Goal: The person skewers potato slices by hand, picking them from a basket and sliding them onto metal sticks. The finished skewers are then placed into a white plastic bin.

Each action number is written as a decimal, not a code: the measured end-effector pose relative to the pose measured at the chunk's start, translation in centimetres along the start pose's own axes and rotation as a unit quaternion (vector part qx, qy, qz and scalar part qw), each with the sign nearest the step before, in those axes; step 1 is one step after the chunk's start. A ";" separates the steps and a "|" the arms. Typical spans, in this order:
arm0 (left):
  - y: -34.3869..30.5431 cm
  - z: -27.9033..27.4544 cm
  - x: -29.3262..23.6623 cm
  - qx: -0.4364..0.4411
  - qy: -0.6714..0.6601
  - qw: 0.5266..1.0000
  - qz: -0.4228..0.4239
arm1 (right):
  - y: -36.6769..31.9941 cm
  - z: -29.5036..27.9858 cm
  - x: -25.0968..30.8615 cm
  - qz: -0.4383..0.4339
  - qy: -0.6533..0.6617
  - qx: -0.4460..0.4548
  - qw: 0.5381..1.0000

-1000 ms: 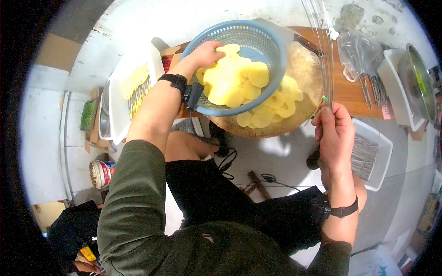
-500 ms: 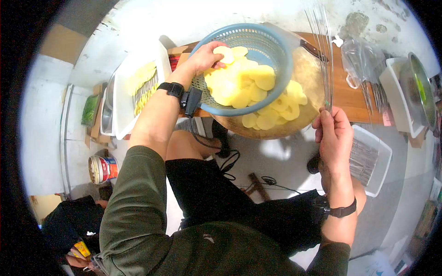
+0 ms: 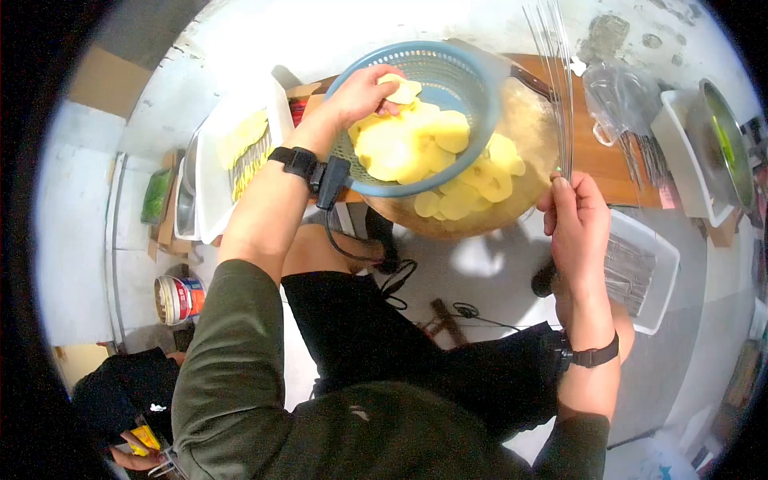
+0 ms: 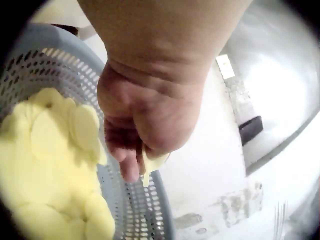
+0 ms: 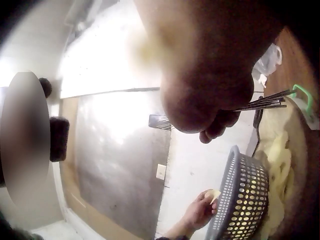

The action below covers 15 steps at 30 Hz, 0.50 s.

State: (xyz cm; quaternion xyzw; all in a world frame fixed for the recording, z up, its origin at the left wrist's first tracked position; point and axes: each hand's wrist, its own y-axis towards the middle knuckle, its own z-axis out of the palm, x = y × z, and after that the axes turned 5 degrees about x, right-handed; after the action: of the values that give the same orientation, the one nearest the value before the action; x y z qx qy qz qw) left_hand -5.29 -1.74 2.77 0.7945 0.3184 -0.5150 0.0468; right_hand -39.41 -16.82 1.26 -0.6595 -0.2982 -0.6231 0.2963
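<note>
- I am seated above a pale concrete floor, looking down at a low wooden table (image 3: pixel 604 160) in front of my knees.
- A round wooden chopping board (image 3: pixel 536 120) lies on the table. A blue perforated plastic basket (image 3: pixel 464 80) rests partly on the board, tilted toward me.
- The basket holds a heap of pale yellow potato slices (image 3: pixel 400 144). More loose slices (image 3: pixel 480 180) lie on the board just beside the basket's lower rim.
- My left arm reaches forward, sleeve pushed up, with a black band on the wrist. My left hand (image 3: pixel 360 92) sits over the near left rim of the basket, fingers curled.
- That hand pinches a single potato slice (image 3: pixel 402 90) between thumb and fingertips, lifted just above the heap. The left wrist view shows the slice poking out below the curled fingers.
- My right hand (image 3: pixel 578 228) is raised near the right edge of the board, palm turned inward, wrist bent up. It is closed around the lower end of a bundle of thin metal skewers (image 3: pixel 556 80), which stand nearly upright and fan out slightly at the top.
- To my right, lower than the table, a white tray (image 3: pixel 668 256) holds more skewers.
- To my left, another white tray (image 3: pixel 212 200) holds potato already on skewers.
- A clear plastic bag (image 3: pixel 620 96) and a metal bowl (image 3: pixel 724 144) sit at the table's far right. A tin can (image 3: pixel 178 298) stands on the floor at left.
</note>
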 end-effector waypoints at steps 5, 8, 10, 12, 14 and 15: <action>0.0 5.6 -5.7 0.063 0.129 0.982 0.125 | 0.1 -0.5 0.3 -0.020 0.028 -0.024 0.999; 0.7 9.6 -7.6 0.095 0.278 0.935 0.200 | 0.2 -1.0 0.0 -0.019 0.066 -0.006 0.998; 0.9 11.4 -7.8 0.101 0.290 0.923 0.231 | 0.2 -0.9 0.0 -0.015 0.060 -0.012 0.998; 2.0 12.8 -6.9 0.053 0.340 0.885 0.313 | 0.1 -1.3 0.1 -0.012 0.057 -0.020 0.998; 2.2 14.6 -6.7 0.046 0.377 0.876 0.297 | 0.1 -1.5 0.1 -0.018 0.028 -0.022 0.999; 2.5 15.5 -5.9 0.038 0.531 0.790 0.303 | 0.1 -1.5 0.2 -0.022 0.032 -0.018 0.999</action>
State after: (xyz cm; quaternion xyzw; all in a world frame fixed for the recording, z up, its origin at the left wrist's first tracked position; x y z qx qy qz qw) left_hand -17.71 -12.62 -0.06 0.9997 0.0162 0.0169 -0.0068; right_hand -40.32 -17.99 1.56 -0.6380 -0.2914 -0.6555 0.2800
